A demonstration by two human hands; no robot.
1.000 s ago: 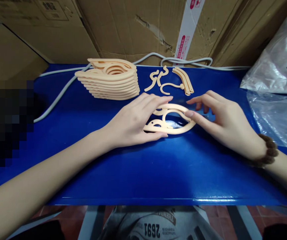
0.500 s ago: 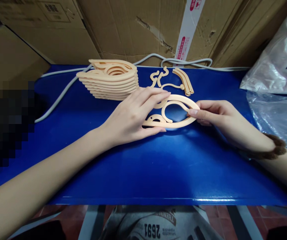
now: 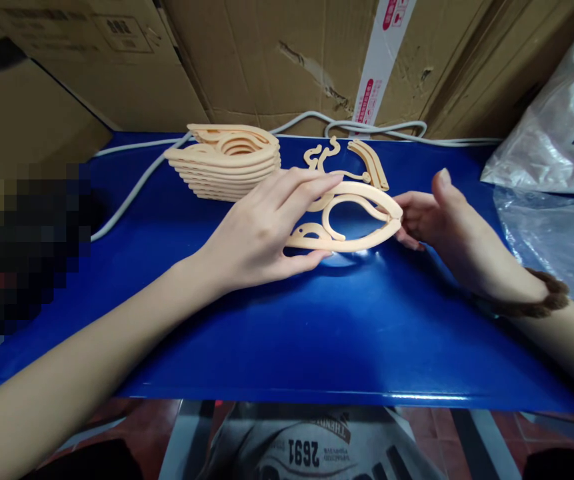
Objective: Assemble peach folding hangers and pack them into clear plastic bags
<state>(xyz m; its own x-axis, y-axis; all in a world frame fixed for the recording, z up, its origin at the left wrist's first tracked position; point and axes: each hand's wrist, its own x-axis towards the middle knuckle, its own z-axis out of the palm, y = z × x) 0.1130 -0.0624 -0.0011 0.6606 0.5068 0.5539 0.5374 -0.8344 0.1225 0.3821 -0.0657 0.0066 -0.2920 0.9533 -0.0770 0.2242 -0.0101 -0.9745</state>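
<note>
A peach plastic folding hanger (image 3: 361,220) is raised a little off the blue table (image 3: 287,333), near its middle. My left hand (image 3: 261,230) pinches its left end between thumb and fingers. My right hand (image 3: 439,217) cups its right end, thumb raised, fingers curled under the tip. Behind the left hand sits a stack of the same folded hangers (image 3: 229,160). Loose hook pieces (image 3: 324,157) and curved arm pieces (image 3: 371,163) lie at the back of the table, beyond the held hanger.
A white cable (image 3: 137,183) runs along the table's back and left side. Cardboard boxes (image 3: 277,60) wall the rear. Clear plastic bags (image 3: 557,167) crowd the right edge. A printed sack (image 3: 311,447) lies on the floor below the front edge.
The hanger lay flat under both hands; now it is lifted and tilted up. My right hand has shifted from on top of it to its right tip, thumb raised.
</note>
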